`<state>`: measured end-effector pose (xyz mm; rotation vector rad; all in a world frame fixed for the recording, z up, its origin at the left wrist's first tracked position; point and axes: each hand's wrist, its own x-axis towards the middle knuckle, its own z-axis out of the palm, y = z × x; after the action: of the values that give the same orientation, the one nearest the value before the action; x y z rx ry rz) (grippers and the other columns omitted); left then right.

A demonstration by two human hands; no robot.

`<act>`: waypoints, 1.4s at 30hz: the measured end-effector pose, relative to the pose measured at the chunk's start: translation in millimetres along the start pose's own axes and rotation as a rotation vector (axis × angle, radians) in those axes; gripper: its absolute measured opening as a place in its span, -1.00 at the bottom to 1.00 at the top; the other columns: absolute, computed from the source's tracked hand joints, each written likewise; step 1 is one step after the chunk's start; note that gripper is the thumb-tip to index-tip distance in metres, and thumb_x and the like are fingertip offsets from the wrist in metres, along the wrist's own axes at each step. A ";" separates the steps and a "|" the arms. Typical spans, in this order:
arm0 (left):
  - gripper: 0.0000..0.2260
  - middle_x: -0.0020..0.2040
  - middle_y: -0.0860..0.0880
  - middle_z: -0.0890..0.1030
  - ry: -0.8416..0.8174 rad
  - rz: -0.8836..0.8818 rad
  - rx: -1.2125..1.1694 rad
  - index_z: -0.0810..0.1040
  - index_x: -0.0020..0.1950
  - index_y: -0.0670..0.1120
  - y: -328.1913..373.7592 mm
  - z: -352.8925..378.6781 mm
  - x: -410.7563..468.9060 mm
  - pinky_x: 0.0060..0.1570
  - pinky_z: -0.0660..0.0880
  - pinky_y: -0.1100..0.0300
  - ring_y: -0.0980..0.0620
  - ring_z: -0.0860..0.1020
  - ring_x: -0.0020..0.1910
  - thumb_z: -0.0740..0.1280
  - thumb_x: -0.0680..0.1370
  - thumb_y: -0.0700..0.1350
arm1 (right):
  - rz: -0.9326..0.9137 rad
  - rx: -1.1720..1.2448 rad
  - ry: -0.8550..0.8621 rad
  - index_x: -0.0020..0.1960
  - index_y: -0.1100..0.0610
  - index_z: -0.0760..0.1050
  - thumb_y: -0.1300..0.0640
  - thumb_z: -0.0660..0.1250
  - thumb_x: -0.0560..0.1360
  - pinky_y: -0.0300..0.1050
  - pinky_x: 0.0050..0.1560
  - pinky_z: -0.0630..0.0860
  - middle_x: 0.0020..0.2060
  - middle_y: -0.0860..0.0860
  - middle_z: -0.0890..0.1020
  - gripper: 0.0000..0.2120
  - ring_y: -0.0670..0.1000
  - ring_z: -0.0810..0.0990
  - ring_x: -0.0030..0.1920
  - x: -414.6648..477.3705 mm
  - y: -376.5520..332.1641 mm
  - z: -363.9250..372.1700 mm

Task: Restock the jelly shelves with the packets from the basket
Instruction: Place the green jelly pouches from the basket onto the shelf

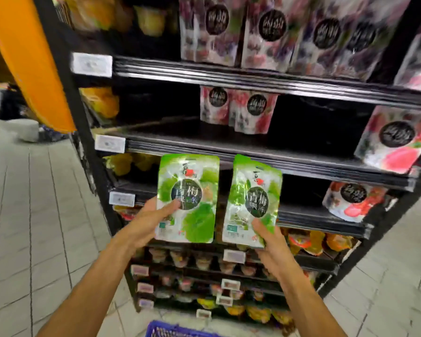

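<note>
Bright shop light from above. Shiny glare on the green packets (187,198). Dark at the back of the shelves (229,81). Blurry all over, most at the top. Bent lines near the edges.

Left green packet (187,198): the dark round label reads "青梅"; the smaller characters beneath are partly covered and illegible. Right green packet (253,203): same round label, "青梅" legible, lower line unclear. Brand marks at both packet tops are too blurred to read. Pink packets (396,135): round-label script unreadable. Price tags (110,143) on the shelf (229,149) front edges: unreadable.
</note>
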<state>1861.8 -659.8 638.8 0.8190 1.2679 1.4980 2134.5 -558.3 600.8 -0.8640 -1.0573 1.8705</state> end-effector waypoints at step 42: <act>-0.77 -0.12 -0.06 0.73 -0.119 0.788 0.355 0.65 0.00 -0.11 433.4 58.9 121.9 -0.10 0.57 0.04 -0.08 0.70 -0.16 0.42 0.48 0.03 | -0.898 -0.527 0.397 0.51 0.25 0.22 0.07 0.66 0.23 0.04 0.00 0.64 0.17 0.12 0.57 0.00 0.12 0.61 0.00 51.8 -474.2 261.5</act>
<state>1772.0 -518.9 1061.0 1.7622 1.1930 1.7954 2037.5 -447.2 1124.4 -0.7986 -1.3859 0.6547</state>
